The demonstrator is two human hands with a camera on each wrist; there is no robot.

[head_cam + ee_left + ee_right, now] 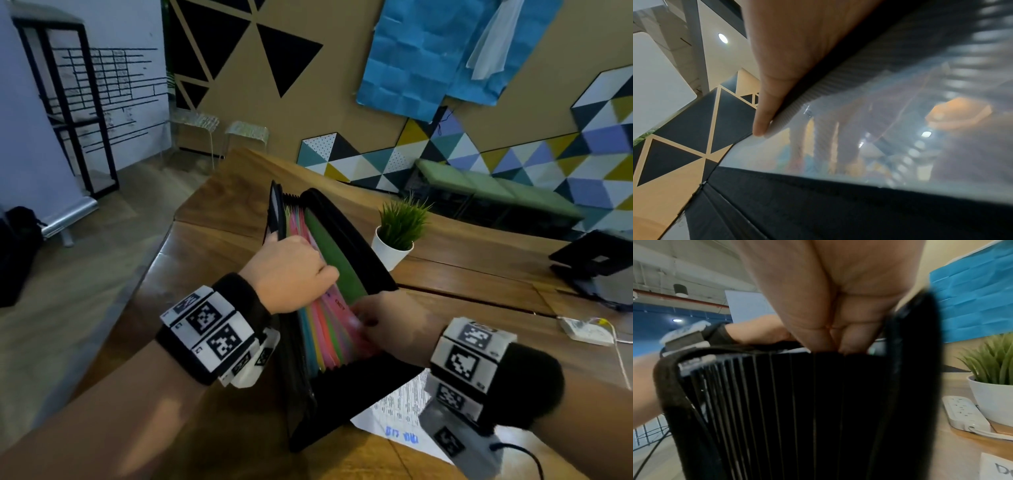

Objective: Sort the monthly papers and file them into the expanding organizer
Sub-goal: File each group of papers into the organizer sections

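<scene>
Black expanding organizer (346,383) stands open on wooden surface (219,202), coloured dividers (322,325) fanned. Left hand (291,270) grips organizer's left wall, thumb outside, fingers curled inside. Right hand (394,322) dips fingertips among pink dividers at near end; whether it pinches anything, cannot tell. Printed paper (397,411) lies on surface just beside organizer. Potted plant (397,233) near.

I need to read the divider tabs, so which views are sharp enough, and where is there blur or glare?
Head view: mostly sharp, wide-angle bending at the edges, but the tab labels in the expanding organizer and the right hand are smeared. Left wrist view: a hazy translucent cover with glare spots hides the dividers. Right wrist view: dim, motion-blurred, only black pleats showing.
</scene>
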